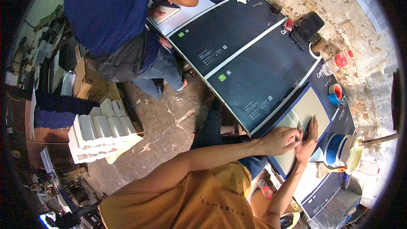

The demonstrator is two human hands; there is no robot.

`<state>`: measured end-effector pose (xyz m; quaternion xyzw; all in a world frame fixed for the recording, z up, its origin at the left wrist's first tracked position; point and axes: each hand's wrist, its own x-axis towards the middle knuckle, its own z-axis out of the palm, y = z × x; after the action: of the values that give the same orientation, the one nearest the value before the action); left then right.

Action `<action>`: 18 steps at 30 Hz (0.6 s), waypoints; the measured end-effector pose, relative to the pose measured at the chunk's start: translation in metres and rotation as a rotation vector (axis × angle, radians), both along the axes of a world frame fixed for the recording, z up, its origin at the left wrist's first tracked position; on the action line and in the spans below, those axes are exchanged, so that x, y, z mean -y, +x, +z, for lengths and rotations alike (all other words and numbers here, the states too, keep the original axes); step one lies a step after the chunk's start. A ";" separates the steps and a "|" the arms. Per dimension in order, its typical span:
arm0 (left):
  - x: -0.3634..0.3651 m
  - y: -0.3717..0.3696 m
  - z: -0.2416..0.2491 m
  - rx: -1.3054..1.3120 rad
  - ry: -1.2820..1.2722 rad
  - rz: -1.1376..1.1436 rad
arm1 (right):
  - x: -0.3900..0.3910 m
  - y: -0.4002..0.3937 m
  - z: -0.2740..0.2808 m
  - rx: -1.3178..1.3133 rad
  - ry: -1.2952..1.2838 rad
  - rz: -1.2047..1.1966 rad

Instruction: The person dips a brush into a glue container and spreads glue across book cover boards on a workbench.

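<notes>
Below me on the table lies a book cover (319, 107), with pale greyish-tan boards on a dark blue covering sheet whose border shows around them. A narrow strip runs between the two boards. My right hand (307, 143) rests flat on the boards, fingers stretched out across them. Just left of it, my left hand (280, 141) is curled, fingertips pressed together over the boards and close against the right hand. Whatever those fingers pinch, if anything, is hidden.
A glue-smeared bucket (356, 152) with a stick stands right, near tape rolls (335, 93), a plastic bottle (339, 61) and a black device (308, 29). Across the dark table (237, 29), a co-worker (106, 21) handles a book (167, 15). Book-block stacks (101, 129) stand at left.
</notes>
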<state>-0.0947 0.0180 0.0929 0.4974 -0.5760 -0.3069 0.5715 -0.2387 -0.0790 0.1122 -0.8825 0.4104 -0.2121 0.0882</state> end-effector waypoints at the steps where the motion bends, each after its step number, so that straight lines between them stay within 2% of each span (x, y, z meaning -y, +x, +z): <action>1: 0.000 0.000 0.000 0.001 -0.003 0.000 | 0.000 0.000 0.000 -0.001 -0.001 0.000; 18: -0.001 0.001 0.004 0.001 0.011 0.008 | 0.000 0.000 0.001 0.014 -0.013 0.018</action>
<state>-0.0936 0.0191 0.0970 0.5030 -0.5725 -0.3078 0.5697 -0.2391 -0.0789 0.1129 -0.8851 0.4007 -0.2200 0.0874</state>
